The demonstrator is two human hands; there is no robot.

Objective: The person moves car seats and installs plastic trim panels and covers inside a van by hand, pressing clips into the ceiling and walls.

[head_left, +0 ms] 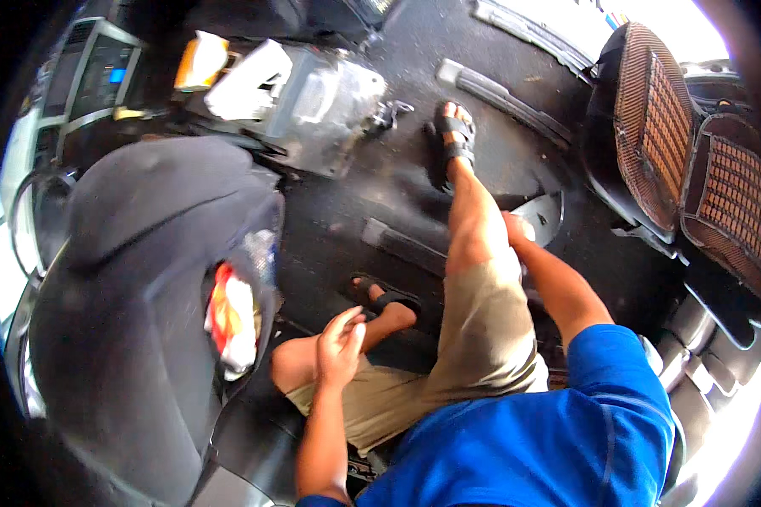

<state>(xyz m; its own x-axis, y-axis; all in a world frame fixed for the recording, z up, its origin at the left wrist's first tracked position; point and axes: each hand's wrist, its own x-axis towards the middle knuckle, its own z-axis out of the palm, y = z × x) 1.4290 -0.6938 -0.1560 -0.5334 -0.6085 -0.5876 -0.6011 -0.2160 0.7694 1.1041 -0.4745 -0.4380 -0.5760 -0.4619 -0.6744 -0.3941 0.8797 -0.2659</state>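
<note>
My left hand [339, 348] is held over my bent left knee, its fingers loosely curved and apart. I see nothing in it. My right hand [517, 228] is beside my right knee, its fingers mostly hidden by the leg. Right next to it is a grey, flat piece with a curved edge [543, 218]; whether the hand touches or grips it I cannot tell. A dark seat back [144, 279] stands to my left, with a red and white crumpled packet [232, 321] in its rear pocket.
A grey console box [330, 106] bears a white item [249, 80] and a yellow-orange tissue pack [201, 61]. Floor rails [503, 97] run across the dark vehicle floor [389, 194]. Seats with brown beaded covers [659, 127] stand at the right. A bright opening lies beyond them.
</note>
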